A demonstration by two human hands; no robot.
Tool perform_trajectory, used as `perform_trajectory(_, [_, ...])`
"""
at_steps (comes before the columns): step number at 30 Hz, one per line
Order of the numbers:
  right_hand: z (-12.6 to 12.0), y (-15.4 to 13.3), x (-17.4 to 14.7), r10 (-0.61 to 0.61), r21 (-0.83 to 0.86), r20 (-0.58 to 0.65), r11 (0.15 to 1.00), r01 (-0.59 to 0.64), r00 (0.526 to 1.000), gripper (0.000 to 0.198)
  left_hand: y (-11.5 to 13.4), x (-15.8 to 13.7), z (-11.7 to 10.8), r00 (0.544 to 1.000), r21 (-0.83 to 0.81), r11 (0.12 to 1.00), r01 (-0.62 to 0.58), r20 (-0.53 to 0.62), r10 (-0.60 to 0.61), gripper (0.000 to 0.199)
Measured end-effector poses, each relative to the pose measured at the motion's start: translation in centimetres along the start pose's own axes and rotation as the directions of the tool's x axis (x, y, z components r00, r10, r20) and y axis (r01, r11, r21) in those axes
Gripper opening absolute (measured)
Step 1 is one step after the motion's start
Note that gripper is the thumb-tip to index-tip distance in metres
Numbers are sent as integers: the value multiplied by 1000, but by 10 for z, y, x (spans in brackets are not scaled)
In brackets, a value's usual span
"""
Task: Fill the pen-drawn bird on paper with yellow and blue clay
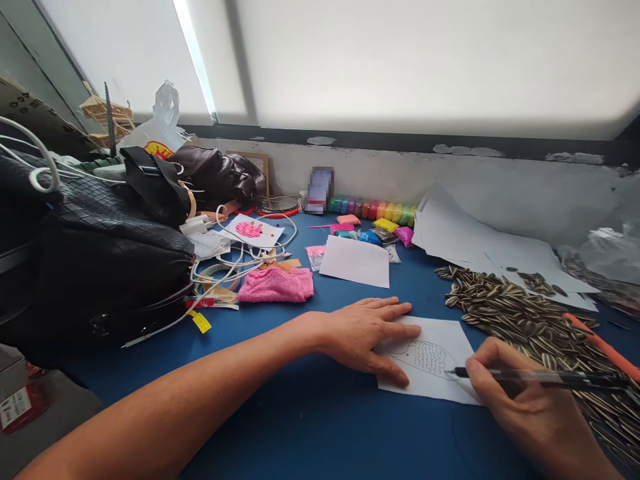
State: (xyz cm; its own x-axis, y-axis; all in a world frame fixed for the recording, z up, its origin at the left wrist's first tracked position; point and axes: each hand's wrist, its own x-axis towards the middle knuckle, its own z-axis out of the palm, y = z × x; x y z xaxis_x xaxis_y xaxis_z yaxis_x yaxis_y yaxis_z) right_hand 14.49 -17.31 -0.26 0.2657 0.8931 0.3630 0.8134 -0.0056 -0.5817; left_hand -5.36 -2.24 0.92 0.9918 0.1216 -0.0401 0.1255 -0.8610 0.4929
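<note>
My right hand point(525, 400) is closed around a black pen point(545, 378), its tip on a small sheet of white paper point(435, 390). The paper carries a drawn outline, like an animal with a dot for an eye, its body filled with small curved marks. Spread flat, my left hand point(370, 333) lies over the paper's left edge, fingers apart, hiding part of the drawing. Close to my right hand spreads a heap of striped sunflower seeds point(530, 320), with an orange stick-like thing point(603, 347) lying on it.
A blank paper point(355, 260) and a pink cloth point(276, 285) lie beyond my left hand. Coloured clay packs point(385, 212) line the wall. Black bags point(95, 267) and white cables point(240, 257) fill the left. White sheets point(465, 230) lie behind the seeds.
</note>
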Motion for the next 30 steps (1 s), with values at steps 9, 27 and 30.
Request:
perform_trajectory(9, [0, 1, 0, -19, 11, -45, 1000, 20, 999, 29, 0, -1, 0, 1000, -4, 1000, 0, 2, 0, 80])
perform_trajectory(27, [1, 0, 1, 13, 1, -11, 1000, -13, 1000, 29, 0, 0, 0, 1000, 13, 1000, -3, 3, 3, 79])
perform_trajectory(30, [2, 0, 1, -5, 11, -15, 1000, 5, 1000, 28, -1, 0, 0, 1000, 13, 1000, -6, 2, 6, 79])
